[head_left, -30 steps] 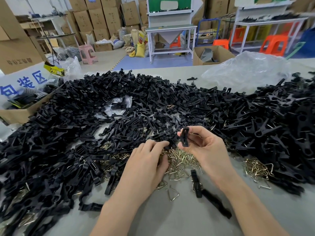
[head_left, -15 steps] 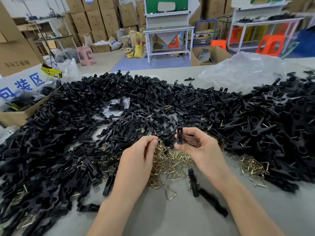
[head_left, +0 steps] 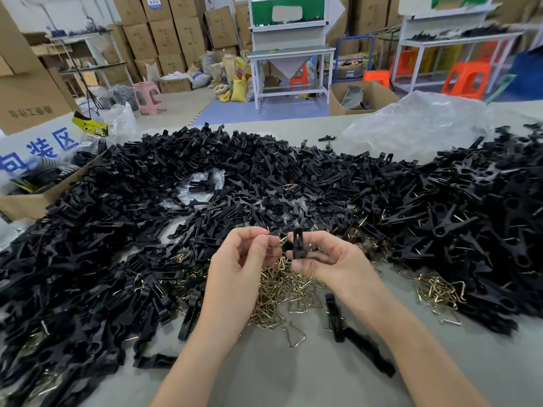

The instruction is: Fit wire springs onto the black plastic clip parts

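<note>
Wire spring (head_left: 274, 235), pinched by fingers (head_left: 260, 245) of the left hand (head_left: 235, 271) beside the black clip part (head_left: 298, 245) pinched in the right hand (head_left: 332, 262), may slip into the loose springs (head_left: 282, 289) below if misaligned.

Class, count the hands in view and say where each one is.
2. The left hand is above the spring pile, pinching a wire spring; the right hand, beside it, grips a black clip part. None seems hidden.
</note>
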